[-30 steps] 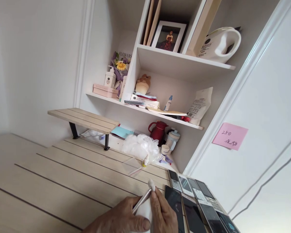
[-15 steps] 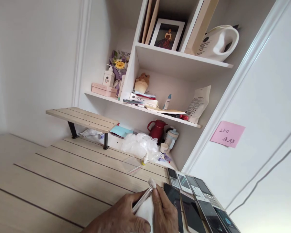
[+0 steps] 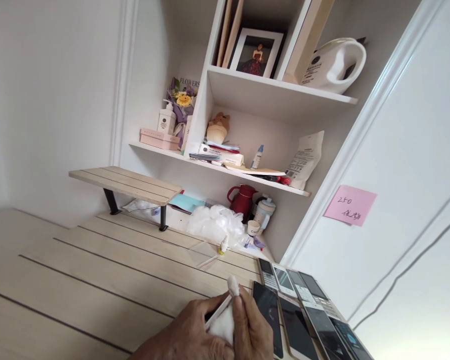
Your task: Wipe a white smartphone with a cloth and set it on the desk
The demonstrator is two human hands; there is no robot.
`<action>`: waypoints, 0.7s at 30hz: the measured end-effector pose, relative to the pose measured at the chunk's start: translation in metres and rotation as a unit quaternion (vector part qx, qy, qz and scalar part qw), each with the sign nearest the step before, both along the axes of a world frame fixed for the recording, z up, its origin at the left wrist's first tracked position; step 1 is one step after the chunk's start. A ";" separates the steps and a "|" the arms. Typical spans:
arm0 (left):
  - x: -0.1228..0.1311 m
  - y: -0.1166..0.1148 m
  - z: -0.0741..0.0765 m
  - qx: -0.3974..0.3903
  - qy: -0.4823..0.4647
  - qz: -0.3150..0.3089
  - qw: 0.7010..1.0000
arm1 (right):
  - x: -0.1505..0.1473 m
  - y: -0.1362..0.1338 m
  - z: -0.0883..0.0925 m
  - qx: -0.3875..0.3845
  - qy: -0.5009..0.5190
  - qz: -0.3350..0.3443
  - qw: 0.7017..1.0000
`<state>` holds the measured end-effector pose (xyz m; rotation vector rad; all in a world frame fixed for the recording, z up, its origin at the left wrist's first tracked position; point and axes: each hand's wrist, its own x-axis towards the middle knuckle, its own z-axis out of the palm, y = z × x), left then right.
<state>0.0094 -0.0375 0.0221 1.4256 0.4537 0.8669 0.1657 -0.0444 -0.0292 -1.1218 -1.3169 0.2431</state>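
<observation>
Phone (image 3: 219, 310), held over table (image 3: 97, 295). Left of phone: left hand (image 3: 185, 330), gripping it. Against phone's right side: cloth (image 3: 223, 325). Right of phone: right hand (image 3: 252, 322), closed on cloth. Farther right of phone: handsets (image 3: 298, 325) in rows.
</observation>
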 end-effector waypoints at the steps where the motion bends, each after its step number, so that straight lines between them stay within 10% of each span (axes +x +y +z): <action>1: 0.001 0.000 -0.001 -0.004 -0.008 -0.003 1.000 | 0.001 0.001 0.000 -0.020 0.017 -0.005 1.000; 21: -0.003 0.007 -0.011 -0.006 0.012 0.015 1.000 | 0.021 0.014 -0.002 -0.103 -0.012 0.018 0.994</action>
